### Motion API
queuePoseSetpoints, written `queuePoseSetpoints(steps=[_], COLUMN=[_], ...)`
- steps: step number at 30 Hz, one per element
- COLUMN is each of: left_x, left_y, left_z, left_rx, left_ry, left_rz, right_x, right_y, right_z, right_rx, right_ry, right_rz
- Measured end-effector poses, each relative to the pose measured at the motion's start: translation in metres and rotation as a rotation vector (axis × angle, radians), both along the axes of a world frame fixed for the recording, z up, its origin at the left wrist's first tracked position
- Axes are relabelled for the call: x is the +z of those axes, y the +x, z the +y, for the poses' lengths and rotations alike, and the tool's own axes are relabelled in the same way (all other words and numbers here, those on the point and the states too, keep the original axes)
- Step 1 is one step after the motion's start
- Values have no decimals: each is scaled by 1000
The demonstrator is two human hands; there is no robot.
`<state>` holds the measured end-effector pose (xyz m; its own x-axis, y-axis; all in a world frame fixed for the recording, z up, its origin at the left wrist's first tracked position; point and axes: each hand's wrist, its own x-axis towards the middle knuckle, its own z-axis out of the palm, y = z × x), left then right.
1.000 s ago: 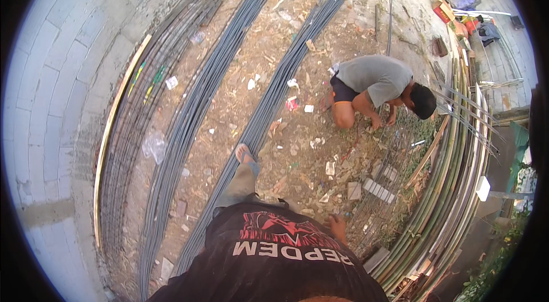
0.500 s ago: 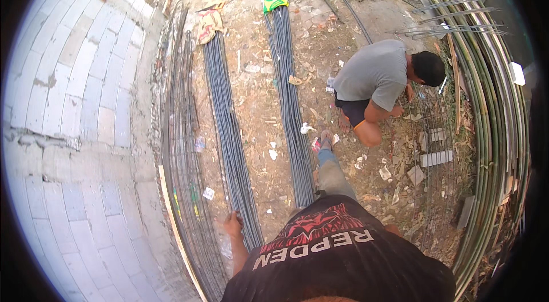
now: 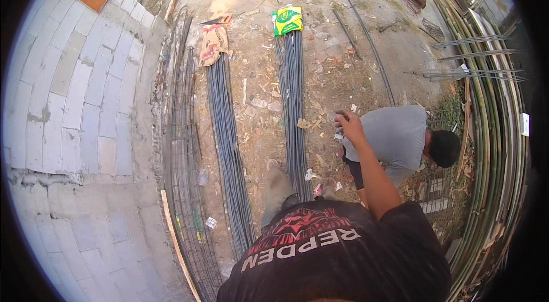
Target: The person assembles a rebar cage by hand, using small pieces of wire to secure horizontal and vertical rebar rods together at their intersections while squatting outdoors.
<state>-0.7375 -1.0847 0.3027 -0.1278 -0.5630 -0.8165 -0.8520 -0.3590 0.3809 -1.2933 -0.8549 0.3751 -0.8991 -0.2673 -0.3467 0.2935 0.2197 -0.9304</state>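
Note:
My right hand (image 3: 347,124) reaches forward at the end of a bent arm. Its fingers are loosely curled and a little apart, with nothing visible in them. Below and beside it crouches a co-worker in a grey shirt (image 3: 388,130), whose hands are hidden. To the left of my right hand lies a long bundle of thin steel bars (image 3: 295,113), its far end covered by a green and yellow sack (image 3: 287,21). A second bundle of steel bars (image 3: 229,153) runs parallel, capped by a brown paper sack (image 3: 214,45). My left hand is out of sight.
A grey block wall (image 3: 74,108) stands at the left. Wire-tied steel cages (image 3: 180,148) lie along it with a wooden batten (image 3: 174,239). Long bamboo poles (image 3: 492,153) are piled at the right. Scraps litter the dirt ground (image 3: 257,108).
My right hand has come into view, swung forward. My left hand has dropped out of view. One foot has stepped between the bundles, and the view has shifted. The co-worker bends lower.

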Motion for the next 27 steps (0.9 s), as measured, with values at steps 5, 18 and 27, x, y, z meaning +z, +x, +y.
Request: queuePoseSetpoints(steps=[5,18,27], left_x=[-48,46,63], left_y=[-90,-632,-882], left_z=[-75,-380,-229], left_rx=[-208,-189,-745], left_ry=[39,-374,-31], left_rz=[-79,213,160], right_x=[24,-117,-64], right_y=[-64,81,-310], right_z=[-42,71,38], right_rx=[170,-707,442], right_ry=[60,317,1101], right_rz=[159,-1106,409])
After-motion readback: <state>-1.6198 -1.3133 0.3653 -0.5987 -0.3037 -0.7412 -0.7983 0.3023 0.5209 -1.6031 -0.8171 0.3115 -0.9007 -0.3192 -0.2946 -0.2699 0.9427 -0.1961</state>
